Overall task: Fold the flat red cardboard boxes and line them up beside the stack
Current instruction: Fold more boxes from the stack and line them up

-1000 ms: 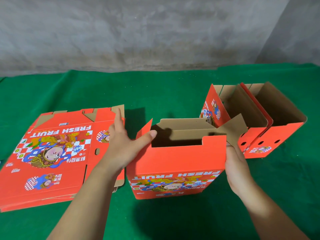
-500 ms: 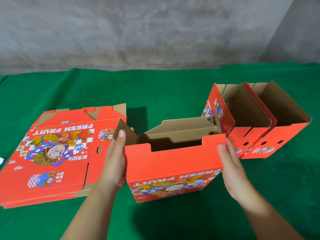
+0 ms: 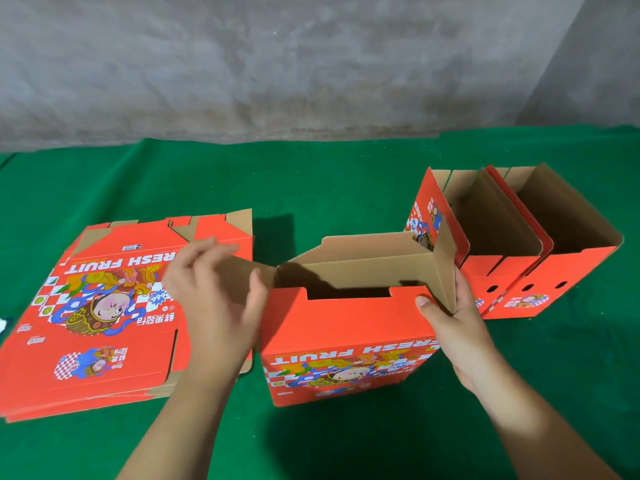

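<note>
You worked on a green felt-like cloth [image 3: 329, 181] that covered the whole work surface. Behind the cloth's far edge stood a rough grey concrete wall [image 3: 277, 64], mottled with paler patches. At the cloth's left edge lay a small white-and-dark scrap [image 3: 3, 324], too cropped for you to identify.

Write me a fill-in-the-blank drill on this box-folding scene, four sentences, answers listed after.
1. The cloth under the boxes is ____.
2. The flat stack lies on the person's ____ side.
3. ____ folded boxes stand at the right.
4. The right hand holds the box in progress by its ____ end flap.

Answers: green; left; two; right
</note>
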`<state>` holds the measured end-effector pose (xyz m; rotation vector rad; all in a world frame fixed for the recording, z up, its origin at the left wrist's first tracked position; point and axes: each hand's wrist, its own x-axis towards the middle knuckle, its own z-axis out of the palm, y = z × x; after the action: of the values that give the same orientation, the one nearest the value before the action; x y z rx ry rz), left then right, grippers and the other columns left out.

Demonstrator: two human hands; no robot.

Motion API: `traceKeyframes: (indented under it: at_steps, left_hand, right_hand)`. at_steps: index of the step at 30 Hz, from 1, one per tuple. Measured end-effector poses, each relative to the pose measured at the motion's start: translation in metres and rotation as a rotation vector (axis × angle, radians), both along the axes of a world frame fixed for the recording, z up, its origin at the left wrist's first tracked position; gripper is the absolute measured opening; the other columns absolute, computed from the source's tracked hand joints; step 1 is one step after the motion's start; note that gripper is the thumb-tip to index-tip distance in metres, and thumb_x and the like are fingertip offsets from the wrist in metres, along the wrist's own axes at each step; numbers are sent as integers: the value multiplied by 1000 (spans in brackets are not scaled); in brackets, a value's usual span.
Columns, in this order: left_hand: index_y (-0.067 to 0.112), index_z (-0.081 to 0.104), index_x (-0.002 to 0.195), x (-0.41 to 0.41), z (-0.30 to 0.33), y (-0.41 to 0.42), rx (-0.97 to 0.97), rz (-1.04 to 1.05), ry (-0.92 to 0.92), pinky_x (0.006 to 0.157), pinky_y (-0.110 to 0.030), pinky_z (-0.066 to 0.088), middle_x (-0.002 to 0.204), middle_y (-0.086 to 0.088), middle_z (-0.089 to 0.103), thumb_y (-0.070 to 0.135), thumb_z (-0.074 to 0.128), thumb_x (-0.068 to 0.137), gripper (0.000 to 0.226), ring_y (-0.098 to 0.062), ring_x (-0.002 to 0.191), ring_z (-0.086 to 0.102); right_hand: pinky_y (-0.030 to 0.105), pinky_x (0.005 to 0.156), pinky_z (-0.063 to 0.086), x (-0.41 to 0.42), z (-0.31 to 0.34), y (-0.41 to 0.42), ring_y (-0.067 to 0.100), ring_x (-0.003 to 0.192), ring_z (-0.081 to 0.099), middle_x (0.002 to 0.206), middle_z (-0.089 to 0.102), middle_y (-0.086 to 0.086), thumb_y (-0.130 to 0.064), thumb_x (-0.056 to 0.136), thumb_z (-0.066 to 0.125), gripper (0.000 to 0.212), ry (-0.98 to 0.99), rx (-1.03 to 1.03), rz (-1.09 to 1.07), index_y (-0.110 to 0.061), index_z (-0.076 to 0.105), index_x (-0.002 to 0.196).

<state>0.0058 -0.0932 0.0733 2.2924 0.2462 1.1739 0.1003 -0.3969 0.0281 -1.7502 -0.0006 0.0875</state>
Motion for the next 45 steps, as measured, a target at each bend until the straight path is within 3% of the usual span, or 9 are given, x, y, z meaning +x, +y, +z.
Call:
traceKeyframes:
  at_steps: [4, 9, 14, 20, 22, 24, 34, 39, 45]
  left_hand:
    - [34, 64, 133, 9, 17, -16, 496, -342, 295, 110, -34, 24, 148, 17, 55, 46, 58, 98, 37, -23, 130, 51]
    - [39, 8, 166, 34, 8, -23, 509, -162, 819, 116, -47, 16, 175, 12, -9, 76, 32, 98, 81, -26, 146, 27]
    - [44, 22, 161, 47, 11, -15, 535, -126, 819, 111, -50, 16, 174, 17, 11, 78, 32, 96, 73, -25, 142, 29]
    - [38, 39, 154, 5, 5, 25, -390, 146, 413, 118, -54, 31, 152, 9, 53, 60, 53, 88, 72, -20, 138, 50]
    - [39, 53, 145, -14, -9, 30, -902, -33, 263, 114, -44, 42, 146, 8, 60, 51, 54, 96, 51, 2, 122, 61]
    - [26, 63, 139, -24, -21, 24, -1319, -262, 145, 103, -39, 46, 141, -7, 66, 46, 41, 109, 43, -9, 115, 68]
    - [38, 65, 127, -21, -22, -11, -1134, -305, 190, 110, -60, 44, 126, -4, 74, 48, 63, 94, 35, -30, 122, 67]
    - [42, 59, 115, -12, -28, -21, -1027, -222, 213, 96, -45, 55, 105, 12, 78, 6, 63, 102, 39, -8, 96, 73]
    - [37, 58, 123, -9, -31, -15, -1013, -237, 184, 93, -43, 55, 111, 7, 77, 9, 65, 103, 35, -15, 102, 73]
  right_hand:
    - [36, 114, 36, 0, 2, 2, -1, 133, 48, 148, 50, -24, -18, 99, 66, 75, -11, -22, -8, -54, 28, 153]
    - [31, 122, 19, -7, 7, 3, -8, 149, 23, 163, 25, -29, -11, 104, 56, 81, -150, -102, 104, -56, 15, 158]
    - [30, 123, 15, -8, 4, -11, -11, 151, 8, 164, 11, -25, -8, 104, 53, 60, -240, -299, 244, -50, 46, 147]
    - [34, 119, 15, -6, 4, -28, -12, 151, -4, 164, -3, -34, -32, 98, 65, 62, -247, -411, 368, -61, 40, 147]
    - [34, 119, 15, -6, 5, -25, -14, 150, -6, 163, -5, -36, -37, 97, 64, 61, -241, -425, 379, -64, 39, 145]
    - [36, 120, 17, -3, 8, -23, -13, 150, -5, 162, -5, -39, -40, 96, 65, 61, -221, -436, 376, -66, 39, 144]
    - [37, 120, 16, -4, 13, -21, -12, 151, -3, 163, -3, -37, -46, 98, 64, 65, -196, -384, 389, -65, 28, 149]
    - [40, 126, 11, -5, 12, -18, -9, 153, 4, 165, 8, -34, -26, 101, 63, 77, -185, -263, 337, -56, 18, 156]
    - [29, 116, 28, -2, 16, -8, -14, 139, 37, 148, 44, -37, -40, 98, 54, 54, -115, -74, 151, -73, 35, 136]
